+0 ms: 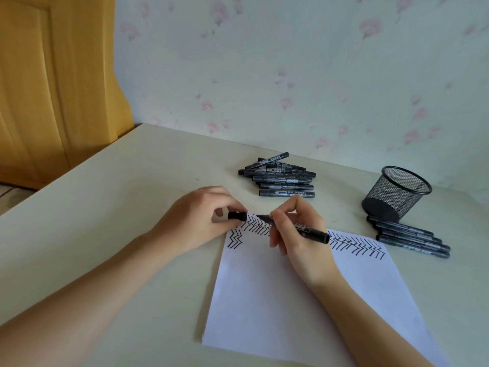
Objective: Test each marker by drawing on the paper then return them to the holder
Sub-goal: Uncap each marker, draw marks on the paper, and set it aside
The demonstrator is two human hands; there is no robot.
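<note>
Right now your left hand [203,218] pinches the cap [237,216] just off the tip of the marker [296,225] gripped in your right hand [299,234] over the paper's [291,300] top edge, so either cap it for the holder [397,193] or draw first.

Print on the marker pile [280,176] is way too small to read, same for the row of markers [411,238] by the mesh holder [397,193]. The right hand [299,239] covers the middle of the zigzag lines on the paper [304,300], and its fingers hide part of the uncapped marker [307,229]. The paper's near right corner and both forearms run off the frame edge.
</note>
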